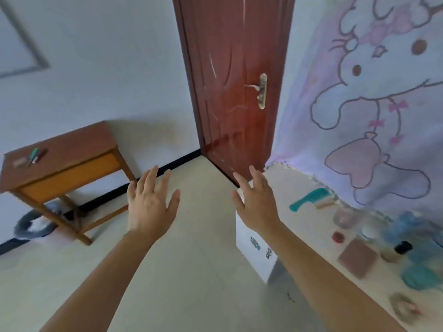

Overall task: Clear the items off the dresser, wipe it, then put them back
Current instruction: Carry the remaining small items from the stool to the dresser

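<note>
The white dresser (pixel 294 188) runs along the right, under a cartoon curtain. On its top lie a teal comb (pixel 309 198), a small tube (pixel 324 203), a clear glass jar (pixel 345 216), a small red pot (pixel 338 237), a pinkish square pad (pixel 358 257), a black-capped bottle (pixel 398 250), a blue cloth (pixel 417 255) and a scrunchie (pixel 404 307). My left hand (pixel 149 202) hovers over the floor with fingers spread, holding nothing. My right hand (pixel 257 200) floats above the dresser's near-left corner, also spread and bare.
A brown wooden side table (pixel 72 149) with an orange drawer stands at the left wall, with pens (pixel 36 155) on top. A grey bin (pixel 31 224) sits beneath it. A dark red door (pixel 235 87) is shut straight ahead. Pale floor lies between table and dresser.
</note>
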